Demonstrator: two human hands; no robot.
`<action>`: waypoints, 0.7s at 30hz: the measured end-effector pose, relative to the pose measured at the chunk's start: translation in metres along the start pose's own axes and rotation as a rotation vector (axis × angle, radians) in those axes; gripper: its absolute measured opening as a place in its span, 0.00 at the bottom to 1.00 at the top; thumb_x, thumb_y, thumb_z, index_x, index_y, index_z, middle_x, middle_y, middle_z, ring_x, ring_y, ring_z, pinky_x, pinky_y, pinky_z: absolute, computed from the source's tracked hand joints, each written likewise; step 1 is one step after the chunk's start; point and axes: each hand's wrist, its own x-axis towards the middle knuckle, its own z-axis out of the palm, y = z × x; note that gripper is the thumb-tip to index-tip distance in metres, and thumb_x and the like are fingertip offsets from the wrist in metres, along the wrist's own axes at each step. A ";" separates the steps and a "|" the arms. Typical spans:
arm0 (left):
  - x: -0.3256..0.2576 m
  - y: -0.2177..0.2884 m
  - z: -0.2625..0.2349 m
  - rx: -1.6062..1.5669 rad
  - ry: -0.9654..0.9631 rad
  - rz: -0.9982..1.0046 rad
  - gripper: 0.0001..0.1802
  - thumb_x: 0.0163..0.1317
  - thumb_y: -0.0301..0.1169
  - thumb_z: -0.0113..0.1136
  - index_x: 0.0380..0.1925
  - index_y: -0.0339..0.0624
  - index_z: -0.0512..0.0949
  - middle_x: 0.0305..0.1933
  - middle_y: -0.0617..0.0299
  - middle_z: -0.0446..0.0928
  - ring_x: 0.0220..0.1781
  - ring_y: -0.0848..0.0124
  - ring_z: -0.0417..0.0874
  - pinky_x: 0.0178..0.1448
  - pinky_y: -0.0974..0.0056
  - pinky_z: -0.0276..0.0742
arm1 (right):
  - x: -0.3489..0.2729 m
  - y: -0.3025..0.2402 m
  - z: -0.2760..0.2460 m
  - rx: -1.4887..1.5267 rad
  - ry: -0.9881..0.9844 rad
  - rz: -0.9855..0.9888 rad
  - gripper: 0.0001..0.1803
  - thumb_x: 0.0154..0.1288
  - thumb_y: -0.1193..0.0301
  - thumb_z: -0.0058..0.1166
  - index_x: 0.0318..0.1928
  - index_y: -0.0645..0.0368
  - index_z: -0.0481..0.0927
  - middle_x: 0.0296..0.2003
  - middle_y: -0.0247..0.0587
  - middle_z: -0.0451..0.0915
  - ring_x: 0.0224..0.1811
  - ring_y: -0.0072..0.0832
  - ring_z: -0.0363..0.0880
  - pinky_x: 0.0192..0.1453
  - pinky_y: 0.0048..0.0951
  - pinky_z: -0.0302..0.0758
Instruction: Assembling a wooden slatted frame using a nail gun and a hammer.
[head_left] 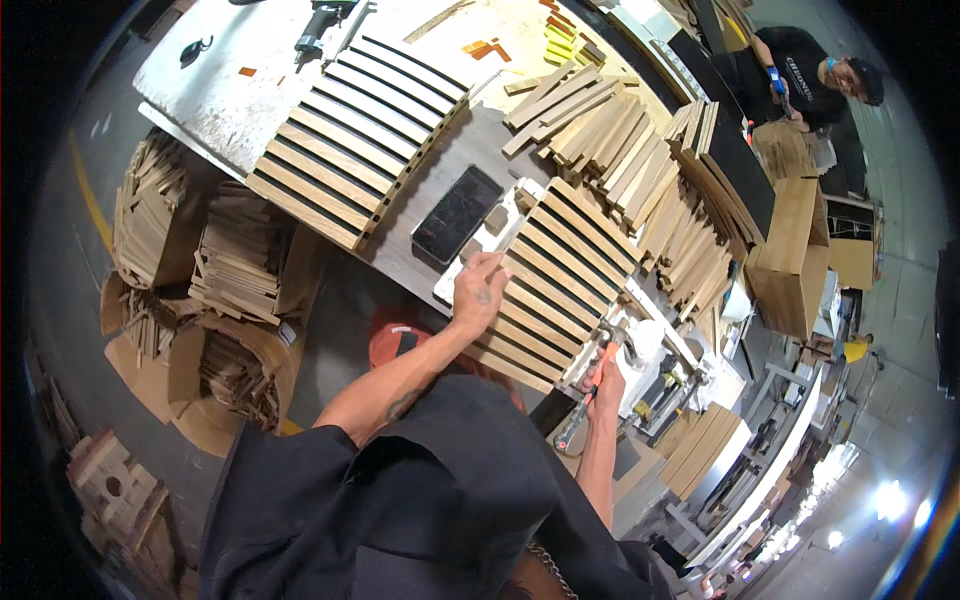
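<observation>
My right hand [605,388] is wrapped round a hammer [603,362] with an orange and grey handle. The hammer's metal head is up beside the right edge of a slatted wood panel [560,270], which has pale strips over a dark backing. At that panel's left edge, my left hand [480,292] has its fingers curled and pressed together near the strip ends. What those fingers pinch, if anything, is too small to make out. Just beyond my left hand, a black phone [457,215] lies on the grey board.
A second slatted panel [360,130] lies to the left, near a nail gun [318,30]. Loose wood strips [610,140] are heaped beyond the panels. Boxes of offcuts [240,255] stand on the floor at left. Another person [800,80] stands at far right by cardboard boxes [790,255].
</observation>
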 end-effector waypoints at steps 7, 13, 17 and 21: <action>-0.033 0.002 -0.029 0.044 0.008 0.098 0.18 0.63 0.31 0.63 0.52 0.36 0.80 0.49 0.41 0.79 0.49 0.44 0.82 0.55 0.53 0.77 | -0.003 0.025 -0.030 0.176 0.135 0.051 0.19 0.79 0.59 0.41 0.56 0.61 0.75 0.25 0.35 0.71 0.19 0.23 0.68 0.21 0.25 0.65; -0.038 -0.001 -0.010 0.163 0.029 0.118 0.21 0.63 0.36 0.64 0.54 0.37 0.79 0.49 0.41 0.78 0.49 0.44 0.80 0.54 0.51 0.76 | -0.025 0.028 -0.036 -0.015 0.041 -0.006 0.17 0.76 0.60 0.49 0.54 0.59 0.78 0.24 0.34 0.73 0.19 0.22 0.70 0.21 0.23 0.67; -0.013 0.007 0.010 0.245 0.117 0.223 0.22 0.63 0.38 0.64 0.53 0.37 0.80 0.43 0.43 0.79 0.48 0.44 0.78 0.53 0.49 0.74 | -0.013 0.011 -0.025 -0.049 -0.042 -0.115 0.17 0.78 0.62 0.47 0.56 0.62 0.77 0.23 0.32 0.72 0.18 0.21 0.70 0.21 0.25 0.66; -0.013 0.008 0.023 0.221 0.148 0.156 0.18 0.63 0.38 0.65 0.49 0.41 0.84 0.38 0.46 0.77 0.42 0.47 0.79 0.49 0.49 0.73 | -0.010 0.000 -0.010 0.007 -0.027 -0.129 0.16 0.78 0.61 0.49 0.54 0.61 0.76 0.22 0.33 0.72 0.18 0.21 0.70 0.21 0.25 0.66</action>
